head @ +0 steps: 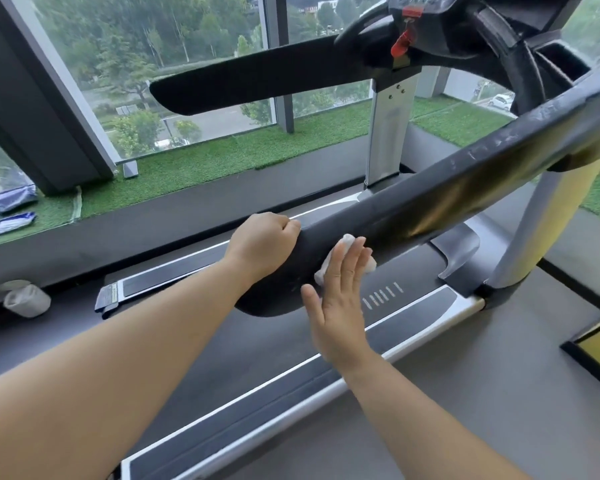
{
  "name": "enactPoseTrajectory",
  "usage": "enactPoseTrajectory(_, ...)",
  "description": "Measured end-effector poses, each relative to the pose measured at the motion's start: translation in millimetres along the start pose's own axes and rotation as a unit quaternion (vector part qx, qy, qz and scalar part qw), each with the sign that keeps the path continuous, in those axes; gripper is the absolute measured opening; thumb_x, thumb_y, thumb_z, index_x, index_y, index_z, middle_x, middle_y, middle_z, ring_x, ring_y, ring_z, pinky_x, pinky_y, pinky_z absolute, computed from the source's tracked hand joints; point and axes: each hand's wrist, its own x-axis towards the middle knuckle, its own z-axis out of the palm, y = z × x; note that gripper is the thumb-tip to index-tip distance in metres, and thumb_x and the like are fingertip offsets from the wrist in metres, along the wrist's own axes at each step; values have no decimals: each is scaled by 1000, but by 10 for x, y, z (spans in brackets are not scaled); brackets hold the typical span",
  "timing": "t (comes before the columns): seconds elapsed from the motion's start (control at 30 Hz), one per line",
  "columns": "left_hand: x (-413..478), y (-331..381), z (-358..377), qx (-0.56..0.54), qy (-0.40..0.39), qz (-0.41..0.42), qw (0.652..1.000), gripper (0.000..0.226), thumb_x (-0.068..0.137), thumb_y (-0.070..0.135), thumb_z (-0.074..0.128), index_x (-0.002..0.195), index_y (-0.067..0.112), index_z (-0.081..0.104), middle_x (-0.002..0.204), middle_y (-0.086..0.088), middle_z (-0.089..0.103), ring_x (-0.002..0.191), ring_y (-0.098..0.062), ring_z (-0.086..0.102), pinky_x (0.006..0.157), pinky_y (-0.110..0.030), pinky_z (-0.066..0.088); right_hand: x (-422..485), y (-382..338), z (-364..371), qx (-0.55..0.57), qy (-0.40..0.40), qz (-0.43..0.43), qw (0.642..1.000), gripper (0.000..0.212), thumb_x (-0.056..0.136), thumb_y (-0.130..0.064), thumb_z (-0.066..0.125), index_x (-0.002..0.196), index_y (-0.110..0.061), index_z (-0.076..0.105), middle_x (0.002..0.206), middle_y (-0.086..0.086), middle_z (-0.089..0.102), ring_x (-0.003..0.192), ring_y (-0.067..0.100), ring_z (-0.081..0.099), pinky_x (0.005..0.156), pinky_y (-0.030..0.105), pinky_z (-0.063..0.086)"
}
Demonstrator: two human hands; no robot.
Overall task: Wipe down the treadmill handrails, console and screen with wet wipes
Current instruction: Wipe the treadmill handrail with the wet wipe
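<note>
The near handrail (430,209) crosses above the belt (257,358). The far handrail (257,77) lies behind it. Wipe packs (13,199) sit on the ledge (187,174), far left.

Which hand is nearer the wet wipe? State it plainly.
Right. The right hand presses the wet wipe against the handrail; the left hand grips the handrail beside it.

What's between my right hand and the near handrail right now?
A crumpled white wipe, pressed by the flat right hand against the near handrail; the head view shows it.
</note>
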Motion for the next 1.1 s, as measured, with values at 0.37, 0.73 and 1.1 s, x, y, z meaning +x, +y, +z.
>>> enactPoseTrajectory(0.37, -12, 18, -7, -14, 9, -9, 1000, 41, 96, 27, 40, 70, 2, 59, 73, -13, 63, 76, -32, 57, 72, -39, 47, 103, 29, -124, 42, 16, 28, 999, 66, 98, -50, 20, 146, -25, -18, 150, -9, -33, 138, 12, -35, 110, 20, -21)
enactPoseTrajectory(0.73, -30, -4, -18, 22, 15, 27, 999, 43, 96, 26, 36, 58, 8, 44, 61, -5, 49, 62, -23, 43, 54, -30, 32, 141, 111, -122, 32, 44, 75, 996, 64, 95, -54, 13, 144, -27, -19, 153, -7, -28, 139, 9, -31, 111, 17, -19)
enactPoseTrajectory(1.1, 1, -21, -15, -4, 9, 40, 999, 41, 95, 24, 37, 63, 1, 50, 67, -10, 54, 67, -28, 47, 56, -31, 33, 67, 101, -121, -37, 15, 15, 999, 62, 97, -59, 7, 145, -31, -21, 151, -15, -32, 140, 10, -29, 114, 24, -18)
